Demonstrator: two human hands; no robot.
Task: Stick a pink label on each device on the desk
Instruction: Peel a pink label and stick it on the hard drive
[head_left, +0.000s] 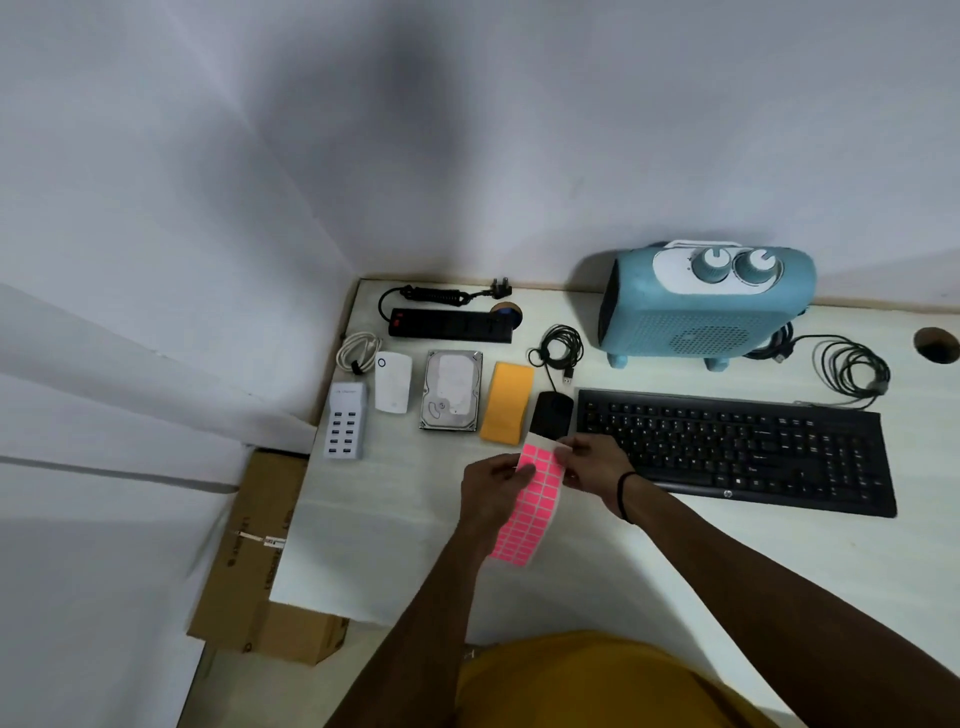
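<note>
1. While the devices are lying unlabelled along the desk (395, 545), the left hand (491, 491) is pinching the pink label sheet (530, 506) and the right hand (592, 462) is pinching its top corner.
2. A peeled label could be curling onto the fingers, if lifted carelessly.

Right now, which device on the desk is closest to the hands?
The black mouse, just beyond the label sheet held by the left hand and right hand. The keyboard sits beside it; the hard drive lies farther left.
</note>
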